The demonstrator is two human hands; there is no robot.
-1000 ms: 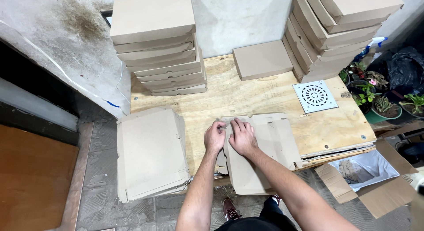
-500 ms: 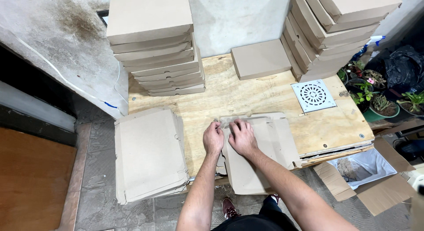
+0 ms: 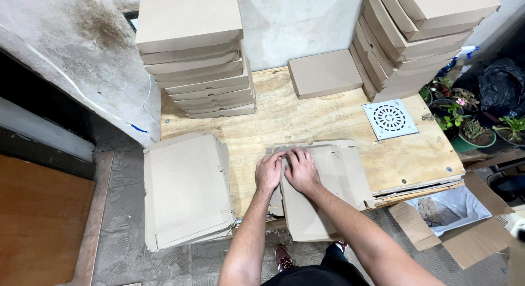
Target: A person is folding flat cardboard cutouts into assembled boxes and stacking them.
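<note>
even, soft overhead light, sharp focus, wide-angle bending at edges.

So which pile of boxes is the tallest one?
The right stack of folded boxes by the plants: it climbs out of the picture's top, higher than the left stack, and leans. The single box lies between them.

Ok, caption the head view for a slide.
Both hands, left hand and right hand, press a flat cardboard blank on a plywood table.
</note>
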